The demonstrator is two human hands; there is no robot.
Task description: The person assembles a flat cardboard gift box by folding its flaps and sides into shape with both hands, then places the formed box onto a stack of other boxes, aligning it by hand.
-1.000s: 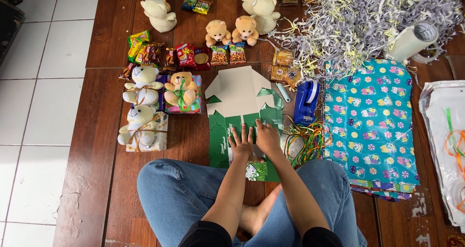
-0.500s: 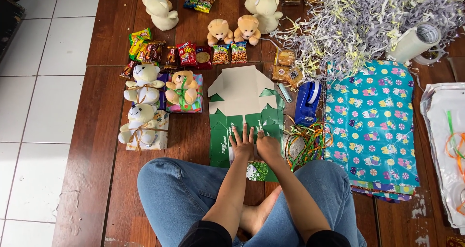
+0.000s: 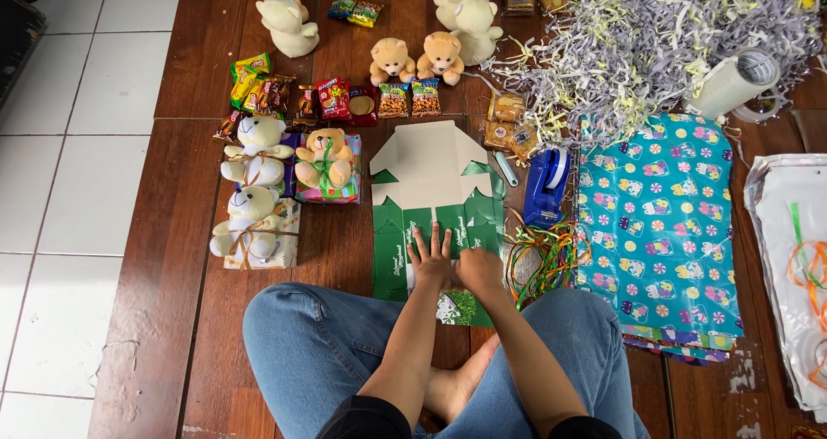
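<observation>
A flattened green and white cardboard gift box [image 3: 435,198] lies on the wooden floor in front of my crossed legs. My left hand [image 3: 430,256] presses flat on its near green panel, fingers spread. My right hand [image 3: 479,267] rests beside it on the same panel, fingers curled down over the box's near edge. Neither hand lifts anything off the floor.
Wrapped teddy bears [image 3: 258,189] sit left of the box, snack packets [image 3: 319,99] behind them. A blue tape dispenser [image 3: 544,189], coloured ribbons [image 3: 543,254] and patterned teal wrapping paper [image 3: 659,224] lie to the right. Shredded paper [image 3: 637,43] and a tape roll [image 3: 732,81] fill the far right.
Both hands slid slightly toward me along the box panel and drew closer together; the right hand's fingers curled in.
</observation>
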